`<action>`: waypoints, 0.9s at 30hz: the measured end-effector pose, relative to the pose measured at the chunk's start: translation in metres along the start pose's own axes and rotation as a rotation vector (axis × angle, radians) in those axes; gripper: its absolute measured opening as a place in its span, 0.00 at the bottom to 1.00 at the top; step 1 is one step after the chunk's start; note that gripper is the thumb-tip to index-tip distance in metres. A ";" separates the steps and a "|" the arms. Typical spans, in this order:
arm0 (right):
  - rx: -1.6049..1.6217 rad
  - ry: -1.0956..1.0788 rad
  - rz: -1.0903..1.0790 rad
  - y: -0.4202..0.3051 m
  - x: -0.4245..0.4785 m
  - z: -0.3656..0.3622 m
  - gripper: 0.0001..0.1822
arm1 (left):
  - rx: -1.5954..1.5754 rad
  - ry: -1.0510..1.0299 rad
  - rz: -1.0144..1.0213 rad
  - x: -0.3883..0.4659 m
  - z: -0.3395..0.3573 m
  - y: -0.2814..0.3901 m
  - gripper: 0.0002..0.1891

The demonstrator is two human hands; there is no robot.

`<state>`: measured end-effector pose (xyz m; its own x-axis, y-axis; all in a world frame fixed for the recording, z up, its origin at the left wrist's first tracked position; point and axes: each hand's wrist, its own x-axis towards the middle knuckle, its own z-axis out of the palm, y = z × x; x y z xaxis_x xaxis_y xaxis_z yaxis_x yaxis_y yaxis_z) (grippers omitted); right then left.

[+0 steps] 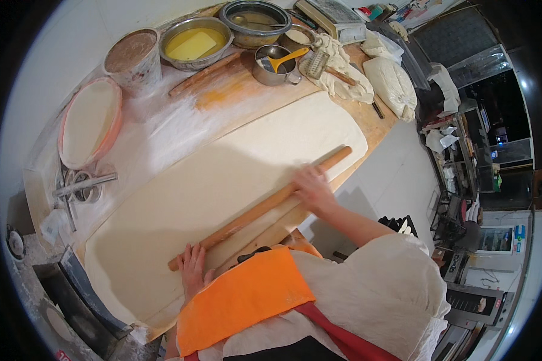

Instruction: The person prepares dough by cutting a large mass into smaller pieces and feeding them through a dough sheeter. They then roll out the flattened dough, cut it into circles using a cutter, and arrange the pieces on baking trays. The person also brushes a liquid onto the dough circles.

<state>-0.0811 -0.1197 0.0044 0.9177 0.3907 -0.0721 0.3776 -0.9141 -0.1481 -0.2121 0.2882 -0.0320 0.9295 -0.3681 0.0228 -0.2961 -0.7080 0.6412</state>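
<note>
A long wooden rolling pin (253,210) lies across the near part of a broad, flat sheet of dough (198,180) on a floured wooden worktable. My left hand (193,266) rests on the pin's left end, fingers stretched over the wood. Farther right, my right hand (310,182) lies over the pin, slightly blurred; whether its fingers close around the wood cannot be made out. The pin's right end sticks out beyond it, over the dough near the table's edge.
At the back stand a floury bucket (131,58), a bowl of yellow liquid (196,43), a lidded pot (255,22) and a metal cup with a yellow-handled brush (275,67). Dough with a grater (317,64) sits back right; a pink-rimmed oval basin (90,122) is at left.
</note>
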 end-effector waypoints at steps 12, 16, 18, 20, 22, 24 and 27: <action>0.291 0.742 -0.018 0.086 0.237 -0.039 0.22 | 0.200 -0.024 -0.066 0.258 0.018 0.079 0.37; 0.052 0.934 0.154 0.208 0.247 -0.063 0.19 | 0.574 0.124 -0.102 0.348 0.060 0.089 0.32; -0.036 0.718 0.360 0.276 0.226 -0.064 0.17 | 0.397 0.121 -0.195 0.384 0.051 0.073 0.27; -0.008 0.503 0.390 0.309 0.212 -0.063 0.15 | 0.339 0.148 -0.270 0.410 0.051 0.067 0.24; -0.081 0.470 0.249 0.325 0.210 -0.069 0.13 | 0.412 0.207 -0.317 0.433 0.052 0.067 0.20; -0.135 0.289 0.255 0.340 0.220 -0.077 0.10 | 0.373 0.148 -0.203 0.452 0.056 0.068 0.19; -0.230 0.185 0.202 0.346 0.220 -0.093 0.07 | 0.282 0.079 -0.082 0.446 0.071 0.087 0.18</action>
<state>0.2628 -0.3600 0.0292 0.9756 0.1927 0.1052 0.1850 -0.9796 0.0788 0.1608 0.0194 -0.0206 0.9639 -0.2624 0.0462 -0.2582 -0.8769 0.4055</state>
